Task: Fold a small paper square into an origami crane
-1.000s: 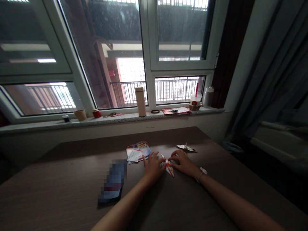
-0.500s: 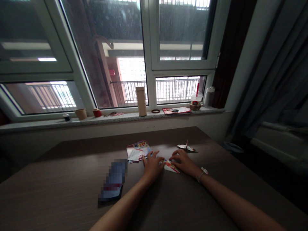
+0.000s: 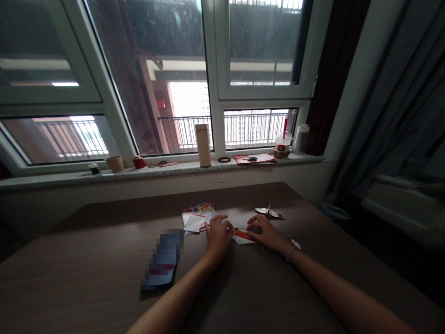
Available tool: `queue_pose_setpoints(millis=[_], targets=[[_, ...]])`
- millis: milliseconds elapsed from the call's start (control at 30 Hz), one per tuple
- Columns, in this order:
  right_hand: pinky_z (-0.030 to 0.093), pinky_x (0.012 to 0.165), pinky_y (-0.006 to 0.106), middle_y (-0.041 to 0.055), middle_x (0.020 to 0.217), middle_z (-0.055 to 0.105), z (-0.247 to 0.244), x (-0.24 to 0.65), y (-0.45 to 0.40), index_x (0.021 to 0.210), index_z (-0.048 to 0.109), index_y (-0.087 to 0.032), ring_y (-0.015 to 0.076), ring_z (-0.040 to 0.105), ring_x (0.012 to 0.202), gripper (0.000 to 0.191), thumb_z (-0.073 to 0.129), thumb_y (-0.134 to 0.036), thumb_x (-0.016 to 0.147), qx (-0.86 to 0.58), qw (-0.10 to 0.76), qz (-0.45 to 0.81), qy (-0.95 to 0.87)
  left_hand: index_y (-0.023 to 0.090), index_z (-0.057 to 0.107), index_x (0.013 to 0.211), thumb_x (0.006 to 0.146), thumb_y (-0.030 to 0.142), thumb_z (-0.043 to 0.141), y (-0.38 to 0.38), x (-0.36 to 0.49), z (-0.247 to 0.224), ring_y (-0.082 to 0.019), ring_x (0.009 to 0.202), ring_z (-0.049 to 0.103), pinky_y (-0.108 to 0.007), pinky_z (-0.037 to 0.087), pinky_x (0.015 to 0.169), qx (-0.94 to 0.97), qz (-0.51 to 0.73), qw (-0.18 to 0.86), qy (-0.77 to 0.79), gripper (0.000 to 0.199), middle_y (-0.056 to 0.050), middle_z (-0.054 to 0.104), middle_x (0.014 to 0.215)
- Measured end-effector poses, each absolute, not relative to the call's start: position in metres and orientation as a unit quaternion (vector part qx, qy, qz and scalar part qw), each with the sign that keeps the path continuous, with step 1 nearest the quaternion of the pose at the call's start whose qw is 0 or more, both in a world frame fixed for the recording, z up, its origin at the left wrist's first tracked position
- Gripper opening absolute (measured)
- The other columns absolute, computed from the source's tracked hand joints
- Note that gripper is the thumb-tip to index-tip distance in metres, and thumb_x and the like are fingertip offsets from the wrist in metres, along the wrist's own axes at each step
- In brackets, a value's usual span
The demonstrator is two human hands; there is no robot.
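The room is rather dim, and daylight enters through the large white-framed window (image 3: pixel 211 55). Outside, the pale tall buildings (image 3: pixel 189 98) are overexposed and lose detail. The dark brown wooden table (image 3: pixel 86 264) carries a weak sheen at its far part, with soft shadows along the bare forearms (image 3: pixel 181 288). The grey cloth curtain (image 3: pixel 389 93) sinks into darkness. Toward the edges, upright lines lean strongly. Coarse pixel blocks cover the dark rectangular object (image 3: pixel 162 260).

I am holding my left hand (image 3: pixel 219 236) and right hand (image 3: pixel 267 233) near each other, backs facing up, fingers (image 3: pixel 227 224) bending inward, while my left forearm (image 3: pixel 177 292) and right forearm (image 3: pixel 337 286) are slanting toward each other.
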State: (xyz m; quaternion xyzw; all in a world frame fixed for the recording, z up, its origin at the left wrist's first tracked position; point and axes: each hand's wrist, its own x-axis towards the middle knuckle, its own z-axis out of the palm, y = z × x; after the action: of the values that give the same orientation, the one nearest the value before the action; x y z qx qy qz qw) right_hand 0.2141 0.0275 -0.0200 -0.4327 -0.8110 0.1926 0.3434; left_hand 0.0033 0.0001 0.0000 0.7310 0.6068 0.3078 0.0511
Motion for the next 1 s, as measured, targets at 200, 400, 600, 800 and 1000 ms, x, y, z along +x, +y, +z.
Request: queue_pose_setpoints(millis=[200,400,600,800,1000], targets=[[0.039,0.102,0.043,0.0068,0.105,0.062,-0.016,0.214,0.028,0.079,0.069,-0.021,0.0232,0.055,0.107,0.016,0.066,-0.036,0.084,-0.413,0.389,0.196,-0.800,0.025,0.068,0.087,0.085,0.025,0.064,-0.001,0.004,0.001,-0.030,0.132,0.038,-0.068,0.017,0.111,0.712,0.329,0.043,0.619,0.005,-0.004,0.058,0.131],[0.041,0.099,0.042,0.0071,0.104,0.059,-0.014,0.211,0.029,0.077,0.067,-0.021,0.0232,0.055,0.107,0.014,0.063,-0.031,0.085,-0.412,0.458,0.155,-0.772,0.027,0.068,0.095,0.087,0.028,0.061,-0.002,0.005,0.001,-0.030,0.133,0.037,-0.067,0.018,0.112,0.701,0.336,0.024,0.628,0.011,-0.005,0.055,0.133],[0.042,0.098,0.042,0.0080,0.108,0.058,-0.013,0.214,0.026,0.075,0.064,-0.021,0.0240,0.054,0.110,0.011,0.062,-0.024,0.085,-0.411,0.474,0.102,-0.772,0.030,0.064,0.116,0.087,0.028,0.061,0.001,0.005,-0.003,-0.029,0.132,0.039,-0.066,0.019,0.113,0.698,0.334,0.024,0.633,0.028,-0.007,0.054,0.134],[0.042,0.097,0.043,0.0074,0.103,0.065,-0.009,0.210,0.019,0.075,0.062,-0.020,0.0227,0.058,0.102,0.010,0.061,-0.018,0.084,-0.399,0.399,0.076,-0.822,0.034,0.072,0.104,0.087,0.033,0.061,-0.001,0.004,-0.003,-0.030,0.133,0.036,-0.068,0.016,0.112,0.707,0.306,0.020,0.637,0.020,-0.004,0.055,0.135],[0.039,0.101,0.045,0.0056,0.092,0.068,-0.009,0.207,0.019,0.080,0.068,-0.021,0.0237,0.058,0.101,0.012,0.062,-0.029,0.088,-0.411,0.340,0.072,-0.843,0.035,0.077,0.092,0.087,0.040,0.060,0.000,0.004,-0.005,-0.035,0.136,0.033,-0.072,0.011,0.110,0.717,0.271,0.012,0.642,0.018,-0.004,0.056,0.137]])
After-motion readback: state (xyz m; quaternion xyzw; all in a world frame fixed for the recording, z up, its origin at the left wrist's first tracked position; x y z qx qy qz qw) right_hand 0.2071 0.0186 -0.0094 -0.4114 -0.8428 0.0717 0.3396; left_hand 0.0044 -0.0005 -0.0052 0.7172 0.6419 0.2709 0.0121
